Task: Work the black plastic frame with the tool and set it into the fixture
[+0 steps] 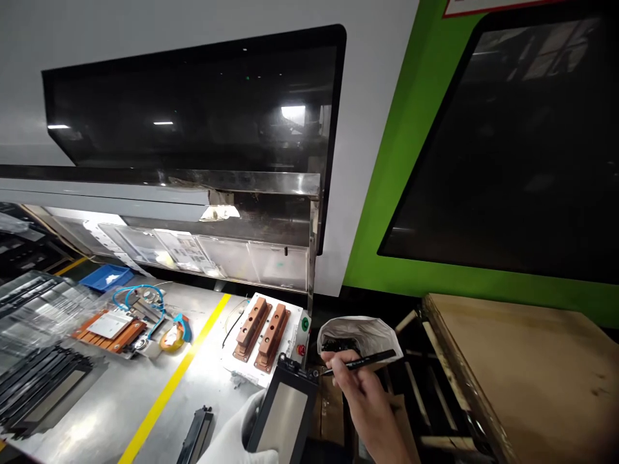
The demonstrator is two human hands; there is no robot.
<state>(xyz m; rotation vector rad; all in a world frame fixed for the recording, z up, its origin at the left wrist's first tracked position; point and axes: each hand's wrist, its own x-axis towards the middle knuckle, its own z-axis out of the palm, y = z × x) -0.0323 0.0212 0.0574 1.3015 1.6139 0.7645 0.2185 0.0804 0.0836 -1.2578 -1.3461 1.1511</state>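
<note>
We held a black frame (285, 412) upright at the bench's (193, 386) near edge, our gloved left hand (236, 435) closed around its lower side. Our bare right hand (362, 393) pinched a black pen (360, 363), its tip at the frame's top corner. A copper fixture (261, 332) sat just behind, a bag (360, 335) beside it.

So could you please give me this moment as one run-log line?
left hand: gloved, holds black frame | right hand: bare, holds black pen-like tool at frame's top
</note>
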